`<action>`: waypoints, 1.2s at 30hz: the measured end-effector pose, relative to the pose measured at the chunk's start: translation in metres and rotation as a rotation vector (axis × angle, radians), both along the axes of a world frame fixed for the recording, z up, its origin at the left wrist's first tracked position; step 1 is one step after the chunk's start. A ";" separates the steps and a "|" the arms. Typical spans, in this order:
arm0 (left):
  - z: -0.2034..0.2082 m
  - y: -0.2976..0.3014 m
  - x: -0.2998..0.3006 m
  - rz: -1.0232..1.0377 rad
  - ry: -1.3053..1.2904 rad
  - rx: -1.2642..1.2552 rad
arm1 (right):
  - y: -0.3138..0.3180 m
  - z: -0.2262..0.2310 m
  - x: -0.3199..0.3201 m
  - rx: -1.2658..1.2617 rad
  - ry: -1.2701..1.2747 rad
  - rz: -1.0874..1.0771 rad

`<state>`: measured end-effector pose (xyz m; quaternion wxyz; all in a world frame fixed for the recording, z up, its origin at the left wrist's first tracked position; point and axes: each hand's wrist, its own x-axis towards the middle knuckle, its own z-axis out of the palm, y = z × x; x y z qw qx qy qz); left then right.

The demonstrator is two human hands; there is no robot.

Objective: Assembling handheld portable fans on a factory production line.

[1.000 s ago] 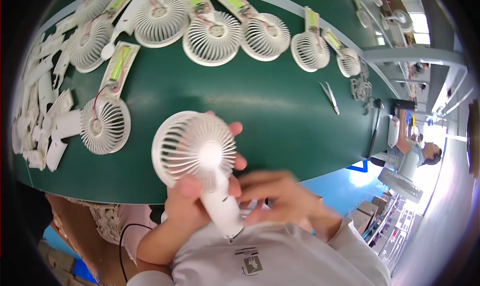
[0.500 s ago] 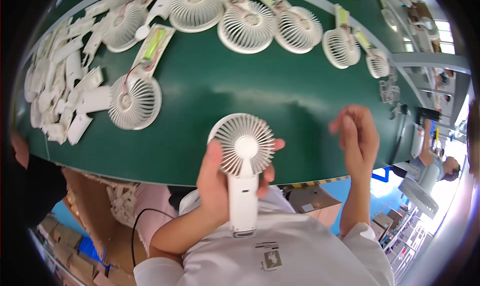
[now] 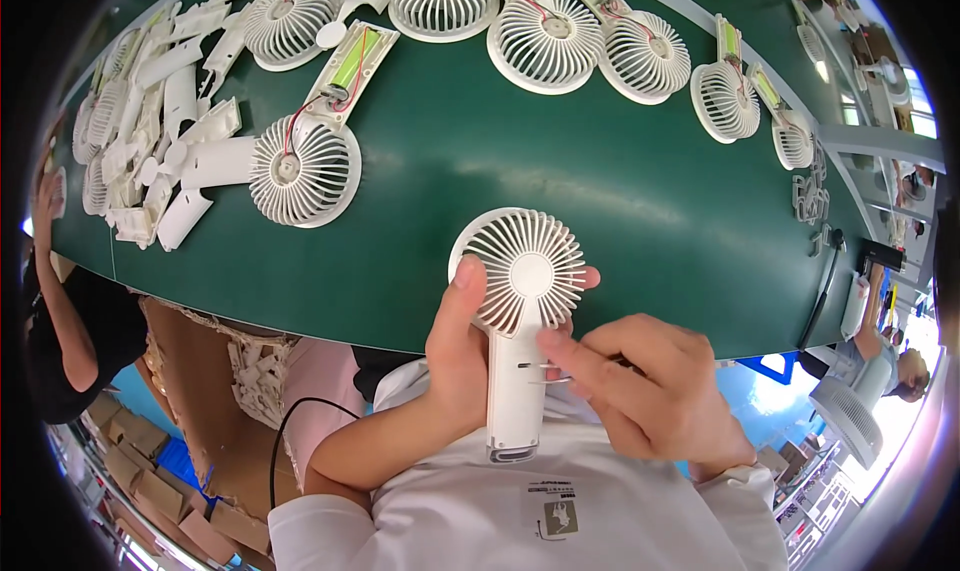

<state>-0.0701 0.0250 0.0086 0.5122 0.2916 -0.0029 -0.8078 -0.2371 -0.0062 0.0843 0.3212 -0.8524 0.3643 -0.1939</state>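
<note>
In my left hand is a white handheld fan, held upright over the table's near edge. My thumb lies on the left of its round slatted grille, and fingertips show on the far side. My right hand is closed in a pinch just right of the fan's handle. A thin pale piece juts from its fingers toward a small dark slot in the handle; its exact shape is too small to make out. Whether that piece touches the slot I cannot tell.
Opened fans with green batteries and red wires, such as this one, lie along the green table. White casing parts are heaped at left. Pale looped pieces lie at far right. A person's arm reaches in from the left.
My right hand has come in from the right, away from the table, to the fan's handle with a thin pale piece. The view has shifted, and the fan stays in my left hand.
</note>
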 end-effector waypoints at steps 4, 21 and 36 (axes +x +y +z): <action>-0.003 0.001 -0.001 0.064 0.065 0.047 | -0.002 -0.002 -0.001 -0.094 0.008 0.095; 0.000 0.000 -0.001 0.107 0.111 -0.049 | -0.002 -0.013 0.003 -0.280 0.029 0.115; 0.007 0.002 -0.010 0.005 -0.198 0.060 | 0.007 0.011 0.004 -0.435 0.296 0.185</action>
